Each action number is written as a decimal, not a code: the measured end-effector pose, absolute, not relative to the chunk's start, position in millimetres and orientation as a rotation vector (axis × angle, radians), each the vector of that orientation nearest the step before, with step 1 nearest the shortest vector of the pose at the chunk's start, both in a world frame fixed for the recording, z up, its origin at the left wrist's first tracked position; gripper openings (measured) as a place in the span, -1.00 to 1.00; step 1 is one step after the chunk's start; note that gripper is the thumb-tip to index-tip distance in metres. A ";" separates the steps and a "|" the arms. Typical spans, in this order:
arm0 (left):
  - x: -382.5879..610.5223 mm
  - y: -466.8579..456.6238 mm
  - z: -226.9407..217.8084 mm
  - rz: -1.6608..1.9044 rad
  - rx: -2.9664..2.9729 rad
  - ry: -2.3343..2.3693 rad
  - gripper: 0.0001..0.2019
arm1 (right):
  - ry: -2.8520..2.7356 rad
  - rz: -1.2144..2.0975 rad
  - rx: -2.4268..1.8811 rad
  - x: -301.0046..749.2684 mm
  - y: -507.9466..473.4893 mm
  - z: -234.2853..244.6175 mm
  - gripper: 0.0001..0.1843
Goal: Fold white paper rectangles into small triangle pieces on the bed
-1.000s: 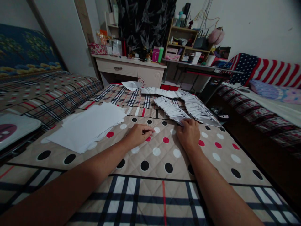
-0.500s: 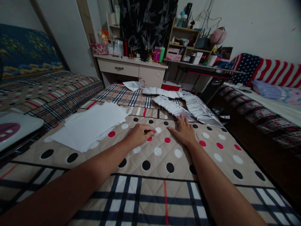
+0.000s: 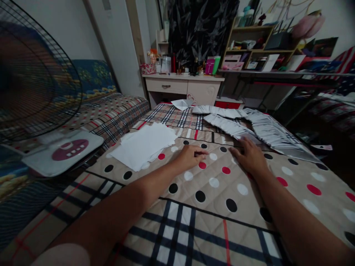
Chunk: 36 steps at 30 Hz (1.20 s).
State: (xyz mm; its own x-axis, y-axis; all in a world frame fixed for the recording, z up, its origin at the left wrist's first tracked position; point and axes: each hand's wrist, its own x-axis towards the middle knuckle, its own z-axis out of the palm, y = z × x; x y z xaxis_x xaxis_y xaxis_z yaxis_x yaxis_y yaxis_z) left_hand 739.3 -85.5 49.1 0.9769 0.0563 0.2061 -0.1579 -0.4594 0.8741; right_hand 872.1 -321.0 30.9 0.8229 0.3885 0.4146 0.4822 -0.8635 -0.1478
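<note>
My left hand (image 3: 191, 156) rests on the dotted quilt (image 3: 216, 192), fingers curled in a loose fist round something thin and dark that I cannot make out. To its left lies a loose stack of white sheets (image 3: 146, 144). My right hand (image 3: 251, 158) lies flat and open on the quilt, its fingertips touching the near end of a row of overlapping folded papers (image 3: 229, 125). A second, longer row of folded papers (image 3: 273, 132) runs beside it on the right. One single folded white paper (image 3: 181, 104) sits at the far end of the bed.
A standing fan (image 3: 36, 81) with a white control base (image 3: 62, 151) is close on the left. Beyond the bed stand a cream desk (image 3: 183, 84) crowded with bottles and a wooden shelf (image 3: 249, 44). A dark gap (image 3: 318, 136) drops off the bed's right edge.
My right hand has let go of the folded papers and flattened on the quilt. The view has swung left, bringing the fan in. My left hand has stayed put.
</note>
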 end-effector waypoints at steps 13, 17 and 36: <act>734.2 39.6 81.3 0.265 2.745 0.556 -0.44 | -0.717 -0.772 -2.614 849.4 -322.4 47.1 -0.68; 737.1 54.5 73.2 0.236 2.641 0.448 -0.57 | -0.718 -0.718 -2.646 852.3 -323.6 45.2 -0.67; 738.7 11.6 67.4 0.477 2.812 0.776 -0.40 | -0.672 -0.646 -2.644 851.6 -322.3 46.3 -0.66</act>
State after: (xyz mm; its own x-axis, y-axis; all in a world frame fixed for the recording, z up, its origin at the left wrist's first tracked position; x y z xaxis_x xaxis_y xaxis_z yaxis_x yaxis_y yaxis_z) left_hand 738.7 11.6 67.4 0.8116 0.5251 0.2560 0.4656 -0.8462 0.2592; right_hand 851.6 -322.3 46.3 0.7851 0.3629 0.5020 0.5158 -0.8318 -0.2054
